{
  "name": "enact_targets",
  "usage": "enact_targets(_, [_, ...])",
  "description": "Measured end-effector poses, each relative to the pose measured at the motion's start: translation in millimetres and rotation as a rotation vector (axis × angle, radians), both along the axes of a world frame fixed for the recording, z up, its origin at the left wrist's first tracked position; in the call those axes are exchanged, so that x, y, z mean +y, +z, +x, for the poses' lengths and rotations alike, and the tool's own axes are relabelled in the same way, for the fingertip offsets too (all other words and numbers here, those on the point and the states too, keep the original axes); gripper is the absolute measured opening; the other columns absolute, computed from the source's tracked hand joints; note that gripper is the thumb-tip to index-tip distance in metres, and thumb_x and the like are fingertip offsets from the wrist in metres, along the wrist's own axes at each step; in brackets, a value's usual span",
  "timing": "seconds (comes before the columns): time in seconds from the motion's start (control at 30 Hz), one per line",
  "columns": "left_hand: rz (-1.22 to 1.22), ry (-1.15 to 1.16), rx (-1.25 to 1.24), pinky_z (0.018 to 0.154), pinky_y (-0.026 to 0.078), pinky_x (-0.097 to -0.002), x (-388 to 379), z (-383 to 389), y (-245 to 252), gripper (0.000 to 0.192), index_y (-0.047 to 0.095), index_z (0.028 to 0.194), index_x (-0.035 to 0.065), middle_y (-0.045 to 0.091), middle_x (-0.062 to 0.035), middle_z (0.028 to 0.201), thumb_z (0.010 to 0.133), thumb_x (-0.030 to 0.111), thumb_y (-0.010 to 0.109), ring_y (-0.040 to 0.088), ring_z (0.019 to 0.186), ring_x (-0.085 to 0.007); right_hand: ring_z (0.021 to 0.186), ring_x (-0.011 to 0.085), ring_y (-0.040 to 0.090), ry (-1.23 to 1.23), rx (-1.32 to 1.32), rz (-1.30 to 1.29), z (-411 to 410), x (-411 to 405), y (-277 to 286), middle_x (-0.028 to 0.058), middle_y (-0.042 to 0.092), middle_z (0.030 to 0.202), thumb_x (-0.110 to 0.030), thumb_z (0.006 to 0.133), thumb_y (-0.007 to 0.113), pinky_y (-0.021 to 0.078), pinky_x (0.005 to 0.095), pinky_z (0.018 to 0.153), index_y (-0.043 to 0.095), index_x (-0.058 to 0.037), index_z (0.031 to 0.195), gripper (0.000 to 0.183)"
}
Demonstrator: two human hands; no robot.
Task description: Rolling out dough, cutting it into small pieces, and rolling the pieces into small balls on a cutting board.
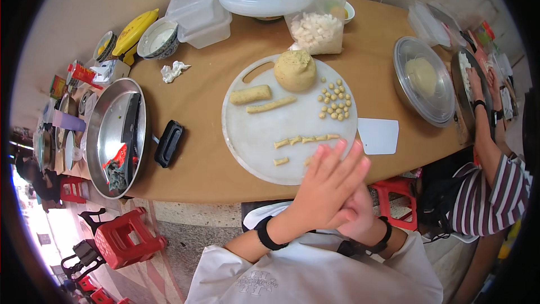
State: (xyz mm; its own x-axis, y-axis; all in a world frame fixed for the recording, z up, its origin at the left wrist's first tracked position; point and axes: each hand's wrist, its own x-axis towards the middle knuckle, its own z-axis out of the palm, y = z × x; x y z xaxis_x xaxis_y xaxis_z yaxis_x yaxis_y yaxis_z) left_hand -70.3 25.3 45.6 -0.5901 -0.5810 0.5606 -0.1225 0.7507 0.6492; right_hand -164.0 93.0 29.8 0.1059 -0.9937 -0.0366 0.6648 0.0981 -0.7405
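My left hand [322, 194] lies flat against my right hand [360, 215], palm to palm, above the near edge of a round white cutting board [253, 143]. Whatever may be between the palms is hidden. On the board rest a large lump of dough [294, 71], a thick dough roll [250, 94] and a thinner dough strip [271, 104]. Several small dough balls [334, 105] are grouped at the right. Nearer me runs a row of cut dough pieces [308, 139], with a single dough piece [281, 161] below it and another partly behind my fingers.
Right of the board lies a white scraper [379, 136]; beyond it stands a lidded bowl of dough [424, 80]. A zip bag of white cubes [318, 29] stands behind. At left are a steel basin [114, 135] and black tray [168, 143]. Another person's hands [476, 80] work at far right.
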Motion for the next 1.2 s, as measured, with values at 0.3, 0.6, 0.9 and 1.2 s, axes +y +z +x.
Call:
enact_targets(0.3, [-0.146, 0.102, -0.096, 0.106, 0.014, -0.0526, -7.2, 9.7, 7.0, 0.078, 0.035, 0.136, 0.0004, 0.029, -0.0212, 0.143, 0.087, 0.061, 0.026, 0.022, 0.134, -0.0391, 0.138, 0.0182, 0.013, 0.101, -0.003, 0.144, 21.5, -25.2, 0.6, 0.0049, 0.006, 0.151, -0.051, 0.096, 0.017, 0.017, 0.0352, 0.111, 0.0, -0.012, 0.145, 0.065])
enact_targets(0.6, [0.078, 0.052, -0.041, 0.106, 0.007, -0.0551, -8.1, 9.2, 0.0, 0.088, 0.029, 0.138, -0.0014, 0.026, -0.023, 0.144, 0.083, 0.067, 0.032, 0.017, 0.134, -0.0431, 0.138, 0.017, 0.013, 0.009, -0.104, 0.053, 21.2, -27.7, 7.7, 0.0049, 0.005, 0.152, -0.053, 0.095, 0.019, 0.0159, 0.0359, 0.111, -0.001, -0.0135, 0.145, 0.067])
enact_targets(0.9, [-0.12, -0.212, -0.031, 0.105, 0.011, -0.0574, -2.6, -2.4, -7.8, 0.083, 0.038, 0.131, -0.0021, 0.028, -0.0234, 0.143, 0.083, 0.065, 0.028, 0.023, 0.133, -0.0414, 0.14, 0.018, 0.002, -0.138, 0.029, -0.403, 11.4, -22.3, -37.8, 0.0019, -0.001, 0.152, -0.056, 0.094, 0.016, 0.0062, 0.0374, 0.112, 0.0, -0.0159, 0.146, 0.068])
enact_targets(1.2, [-0.334, -0.244, -0.01, 0.105, 0.012, -0.0562, -2.6, -3.8, 1.7, 0.081, 0.042, 0.13, 0.0053, 0.032, -0.0193, 0.142, 0.082, 0.068, 0.023, 0.024, 0.133, -0.0386, 0.14, 0.0187, 0.002, -0.11, -0.452, -0.063, 13.3, -28.3, -8.3, 0.0011, -0.001, 0.152, -0.057, 0.093, 0.021, 0.0059, 0.0379, 0.112, -0.004, -0.02, 0.146, 0.069])
